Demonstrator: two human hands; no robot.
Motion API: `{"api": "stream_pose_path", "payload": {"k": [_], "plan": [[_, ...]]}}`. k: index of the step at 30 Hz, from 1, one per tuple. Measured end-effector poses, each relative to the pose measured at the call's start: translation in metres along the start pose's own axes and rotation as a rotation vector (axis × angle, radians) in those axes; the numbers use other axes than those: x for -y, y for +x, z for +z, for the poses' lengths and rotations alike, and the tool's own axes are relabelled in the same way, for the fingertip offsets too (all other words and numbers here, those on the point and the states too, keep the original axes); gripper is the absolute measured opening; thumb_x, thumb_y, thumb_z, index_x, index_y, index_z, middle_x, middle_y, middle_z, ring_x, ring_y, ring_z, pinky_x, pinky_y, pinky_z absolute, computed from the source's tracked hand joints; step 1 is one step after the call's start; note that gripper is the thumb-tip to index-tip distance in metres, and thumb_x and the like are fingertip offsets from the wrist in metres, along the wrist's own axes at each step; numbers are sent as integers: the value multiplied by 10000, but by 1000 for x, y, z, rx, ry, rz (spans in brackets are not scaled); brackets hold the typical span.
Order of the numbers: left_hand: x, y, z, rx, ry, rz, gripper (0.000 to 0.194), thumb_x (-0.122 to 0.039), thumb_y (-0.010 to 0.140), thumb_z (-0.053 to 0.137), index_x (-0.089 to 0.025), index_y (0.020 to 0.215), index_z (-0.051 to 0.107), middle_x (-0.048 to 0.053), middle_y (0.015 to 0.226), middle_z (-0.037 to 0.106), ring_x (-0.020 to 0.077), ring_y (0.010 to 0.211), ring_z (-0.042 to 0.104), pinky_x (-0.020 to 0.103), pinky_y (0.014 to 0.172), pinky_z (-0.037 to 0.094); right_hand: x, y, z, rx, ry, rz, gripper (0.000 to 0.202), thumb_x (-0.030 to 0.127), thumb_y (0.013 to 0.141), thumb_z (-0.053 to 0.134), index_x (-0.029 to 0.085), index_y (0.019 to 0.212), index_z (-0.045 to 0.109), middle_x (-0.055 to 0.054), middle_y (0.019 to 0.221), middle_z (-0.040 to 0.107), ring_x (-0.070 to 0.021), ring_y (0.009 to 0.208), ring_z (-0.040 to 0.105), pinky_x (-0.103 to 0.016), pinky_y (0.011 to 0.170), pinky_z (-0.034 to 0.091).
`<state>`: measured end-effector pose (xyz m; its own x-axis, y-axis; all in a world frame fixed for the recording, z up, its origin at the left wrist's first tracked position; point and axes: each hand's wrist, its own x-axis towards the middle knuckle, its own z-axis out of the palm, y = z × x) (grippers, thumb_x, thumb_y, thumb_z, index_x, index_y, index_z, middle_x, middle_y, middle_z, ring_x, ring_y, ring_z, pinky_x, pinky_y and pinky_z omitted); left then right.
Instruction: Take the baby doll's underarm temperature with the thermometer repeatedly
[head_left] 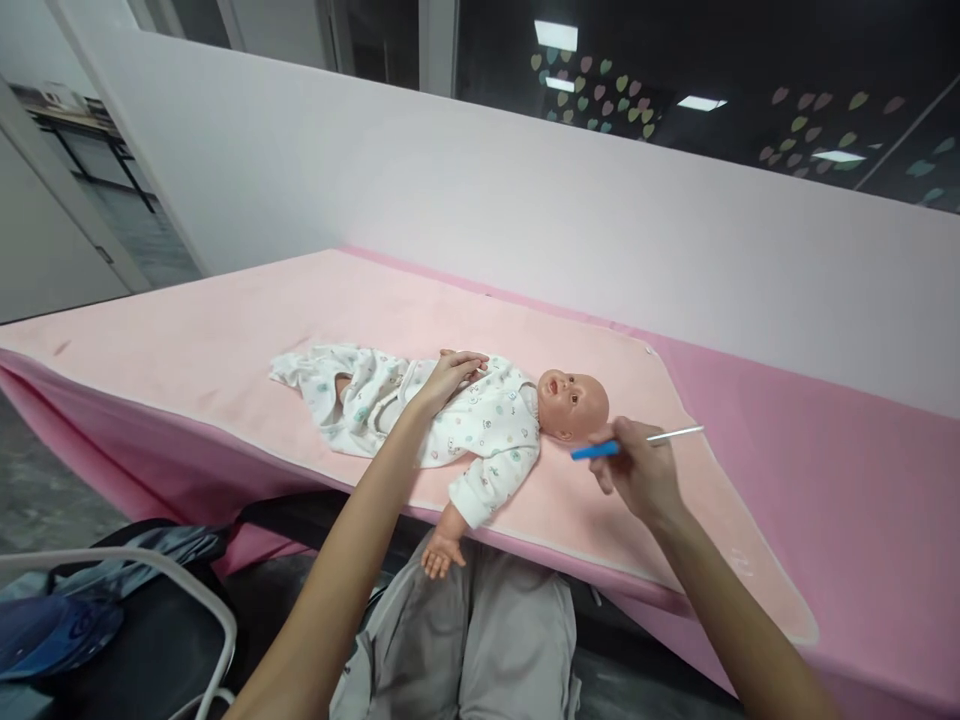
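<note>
A baby doll [574,403] in a white patterned outfit [487,425] lies on its back on a pink mat [247,310], its head to the right. One doll arm hangs over the mat's near edge. My left hand [455,377] rests flat on the doll's chest, fingers stretched out. Beside the doll's head, my right hand [637,468] is closed round a thin stick-like tool [600,450] with a blue end and a silvery shaft. The blue end points left, near the doll's head.
A pink cloth [847,450] covers the table under the mat. Behind it rises a white wall [450,190] with dark windows above. At the lower left stands a chair [161,570] with dark and blue fabric items. My legs are below the table's near edge.
</note>
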<state>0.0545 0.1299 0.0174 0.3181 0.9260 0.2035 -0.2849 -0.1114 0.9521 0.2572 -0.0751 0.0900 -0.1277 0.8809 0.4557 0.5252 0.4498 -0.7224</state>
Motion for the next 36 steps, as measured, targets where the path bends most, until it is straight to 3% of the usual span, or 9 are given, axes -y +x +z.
{"api": "stream_pose_path", "payload": {"k": [3, 8, 12, 16, 19, 23, 28, 31, 36], "plan": [[-8, -4, 3, 86, 142, 5, 259, -356, 707, 635, -165, 868, 707, 57, 852, 667, 154, 780, 570, 267, 723, 419, -14, -9, 4, -56, -2, 87, 267, 407, 837, 530, 178, 826, 667, -36, 717, 680, -123, 505, 587, -235, 432, 479], [-23, -13, 9, 327, 431, 20, 285, -407, 751, 600, -193, 882, 734, 72, 1012, 681, 243, 1022, 555, 306, 860, 397, -28, -26, 16, -116, -111, 144, 211, 391, 843, 533, 197, 783, 590, -1, 648, 610, -134, 552, 580, -240, 502, 462], [-19, -10, 7, 428, 547, 119, 280, -391, 712, 660, -226, 926, 730, 76, 1010, 663, 220, 931, 576, 278, 761, 427, -55, -31, 31, 23, -353, 38, 132, 289, 864, 501, 200, 849, 597, -34, 821, 659, -175, 740, 616, -286, 673, 481], [-14, -8, 5, 460, 567, 173, 275, -402, 708, 664, -221, 901, 738, 83, 1001, 640, 191, 839, 557, 266, 673, 422, -82, -27, 38, 73, -575, 10, 258, 90, 833, 405, 168, 967, 611, -98, 999, 665, -208, 891, 621, -324, 759, 490], [-14, -8, 5, 454, 573, 197, 272, -408, 704, 664, -227, 891, 742, 82, 999, 636, 181, 793, 538, 266, 633, 409, -80, -13, 37, 80, -672, -17, 369, 44, 795, 396, 172, 1077, 598, -100, 1017, 669, -213, 886, 625, -317, 741, 495], [-13, -9, 5, 445, 562, 192, 271, -413, 699, 665, -229, 881, 744, 83, 1003, 634, 166, 739, 527, 259, 590, 396, -60, 24, 47, -108, -621, -76, 342, 71, 811, 389, 177, 1055, 603, -80, 982, 676, -202, 881, 621, -305, 759, 486], [-11, -8, 5, 443, 511, 212, 244, -392, 709, 657, -205, 844, 739, 89, 972, 647, 194, 816, 564, 289, 699, 427, -58, 69, 89, -200, -558, -201, 252, 144, 819, 433, 168, 1017, 587, -88, 947, 650, -207, 879, 594, -323, 795, 474], [-11, -7, 7, 439, 562, 206, 230, -383, 725, 636, -195, 821, 727, 71, 904, 664, 206, 845, 576, 300, 758, 426, -70, 75, 105, -288, -552, -236, 244, 127, 817, 411, 166, 985, 583, -91, 891, 627, -213, 861, 577, -330, 796, 467], [-10, -5, 9, 454, 651, 182, 268, -410, 759, 594, -183, 847, 706, 53, 862, 661, 193, 798, 564, 292, 723, 417, -81, 69, 110, -385, -443, -282, 306, 79, 796, 386, 163, 1029, 564, -89, 896, 603, -206, 869, 559, -325, 803, 472]]}}
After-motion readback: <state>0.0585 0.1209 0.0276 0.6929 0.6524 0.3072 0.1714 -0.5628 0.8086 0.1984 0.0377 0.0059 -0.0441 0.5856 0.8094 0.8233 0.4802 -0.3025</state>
